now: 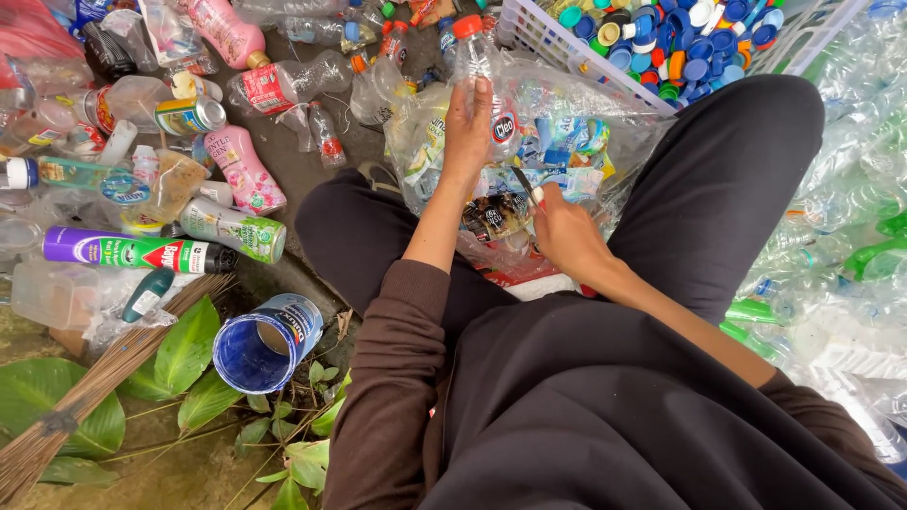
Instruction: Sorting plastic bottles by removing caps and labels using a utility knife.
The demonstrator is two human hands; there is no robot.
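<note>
The left hand [470, 127] is wrapped around a clear plastic bottle [477, 71] with a red cap, and holds it upright over a see-through bag [624, 123]. The bag sits between the person's knees and is full of torn labels and wrappers. The right hand [567, 231] is closed around a small knife [525, 184]. Its dark blade points up toward the bottle, just below the label, but I cannot tell if the blade touches it. Behind the bag is a white basket [539, 33] with lots of bottle caps in it, mostly blue. On the left, on the ground, lie many more bottles, such as a pink bottle [244, 170], a purple and green spray can [137, 253] and a blue tin [267, 342] lying on its side with its open mouth showing. Near the tin are big green leaves [189, 345] and a stick broom [85, 392]. On the right is a heap of clear bottles [850, 189].
</note>
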